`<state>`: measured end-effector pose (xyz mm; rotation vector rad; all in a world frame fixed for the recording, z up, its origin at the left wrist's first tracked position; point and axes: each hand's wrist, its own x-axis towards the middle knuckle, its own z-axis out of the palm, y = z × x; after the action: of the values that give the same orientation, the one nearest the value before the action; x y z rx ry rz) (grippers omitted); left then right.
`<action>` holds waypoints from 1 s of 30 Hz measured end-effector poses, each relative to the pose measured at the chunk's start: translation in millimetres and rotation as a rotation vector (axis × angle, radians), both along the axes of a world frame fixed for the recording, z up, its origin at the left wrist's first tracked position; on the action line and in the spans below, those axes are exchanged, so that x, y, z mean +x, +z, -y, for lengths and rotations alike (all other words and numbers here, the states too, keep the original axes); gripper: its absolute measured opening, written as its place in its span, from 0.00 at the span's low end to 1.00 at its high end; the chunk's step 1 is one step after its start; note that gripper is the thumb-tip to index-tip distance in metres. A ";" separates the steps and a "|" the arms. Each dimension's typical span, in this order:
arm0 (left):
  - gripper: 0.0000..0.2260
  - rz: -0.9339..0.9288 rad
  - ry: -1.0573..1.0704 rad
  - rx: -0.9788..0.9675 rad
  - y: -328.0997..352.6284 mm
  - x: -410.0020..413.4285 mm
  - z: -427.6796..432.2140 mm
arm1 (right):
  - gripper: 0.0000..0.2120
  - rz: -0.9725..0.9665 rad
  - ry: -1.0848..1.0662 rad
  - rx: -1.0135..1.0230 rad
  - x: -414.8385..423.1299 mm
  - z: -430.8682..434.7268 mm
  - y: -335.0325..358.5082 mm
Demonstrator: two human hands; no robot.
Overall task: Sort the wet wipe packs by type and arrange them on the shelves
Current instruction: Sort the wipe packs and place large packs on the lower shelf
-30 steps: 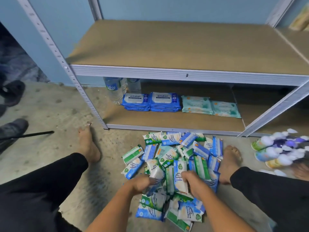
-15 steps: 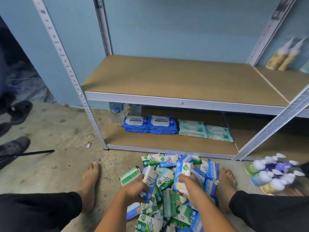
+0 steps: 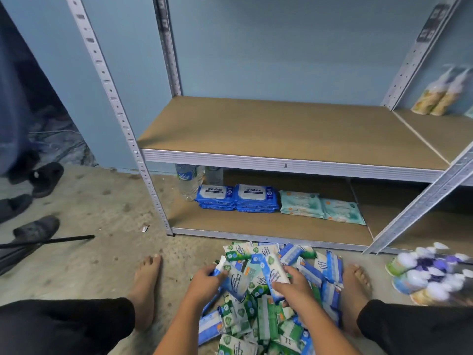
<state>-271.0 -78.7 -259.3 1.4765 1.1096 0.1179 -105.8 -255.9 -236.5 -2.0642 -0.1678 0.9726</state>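
A heap of small blue and green wet wipe packs (image 3: 261,316) lies on the floor between my bare feet. My left hand (image 3: 204,280) grips a blue-and-white pack (image 3: 236,278) lifted just above the heap. My right hand (image 3: 291,285) grips another blue-and-white pack (image 3: 275,272) beside it. On the bottom shelf (image 3: 256,226) sit two stacks of dark blue antabax packs (image 3: 238,197) and, to their right, two pale teal packs (image 3: 320,206). The middle shelf (image 3: 281,129) is a bare brown board.
Water bottles (image 3: 188,179) stand at the bottom shelf's left end. Spray bottles (image 3: 437,94) stand on the neighbouring shelf at right. A bundle of white-capped bottles (image 3: 430,272) lies on the floor at right. Dark shoes (image 3: 35,229) and a black rod (image 3: 51,240) lie left.
Both hands have lifted a blue-and-white pack each out of the heap. My view has tilted upward, showing more of the middle shelf and the wall.
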 end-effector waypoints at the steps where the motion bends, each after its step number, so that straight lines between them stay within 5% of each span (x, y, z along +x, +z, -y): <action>1: 0.05 0.019 0.019 -0.007 0.0 0.8 -0.5 | 0.24 0.037 0.008 -0.008 0.6 1.6 -1.9; 4: 0.06 0.092 0.083 -0.032 -1.2 3.1 -1.6 | 0.23 0.150 -0.015 -0.010 0.3 4.2 -2.4; 12: 0.28 0.284 0.231 -0.142 -2.6 9.2 -3.4 | 0.14 0.298 -0.192 0.133 -4.4 -10.7 -0.1; 30: 0.29 0.279 0.399 -0.164 -41.3 68.2 -139.1 | 0.10 0.082 -0.424 0.240 56.4 -123.7 -55.6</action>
<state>-202.8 60.4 -300.6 1.0420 1.1406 0.4855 -49.4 -132.2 -292.1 -1.8173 0.1049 0.5785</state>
